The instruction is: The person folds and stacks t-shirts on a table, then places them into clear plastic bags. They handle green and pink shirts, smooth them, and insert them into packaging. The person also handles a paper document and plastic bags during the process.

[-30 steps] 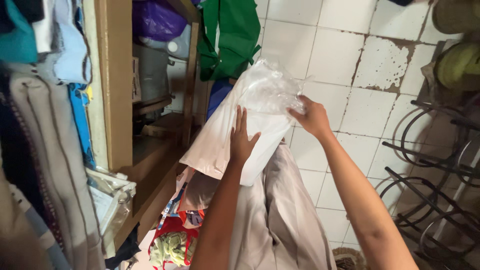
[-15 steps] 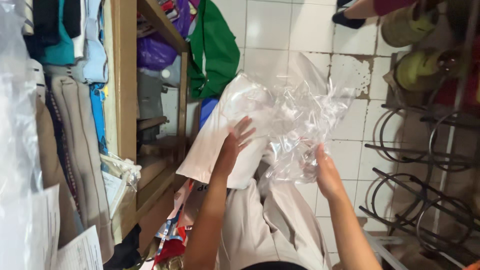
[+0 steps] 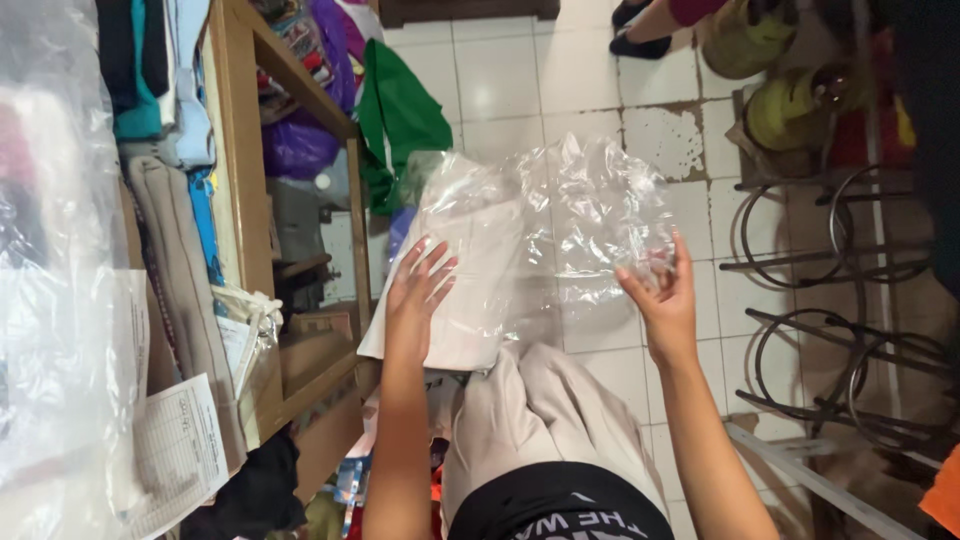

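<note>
Two hands are up: the left hand (image 3: 418, 300) and the right hand (image 3: 662, 300). Between them hangs one clear plastic bag (image 3: 590, 215) over one folded pale garment (image 3: 470, 290). Left of the bag stand one wooden shelf unit (image 3: 240, 180) and one green cloth (image 3: 400, 115).

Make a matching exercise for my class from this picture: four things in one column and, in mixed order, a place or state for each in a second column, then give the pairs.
Things:
1. left hand
2. right hand
3. green bag
4. clear plastic bag

Places or states:
A. hangs by the wooden shelf
B. lies flat on the folded pale garment
C. crumpled, held up over the tiled floor
D. grips the plastic's right edge

Pairs: 1-B, 2-D, 3-A, 4-C
</note>
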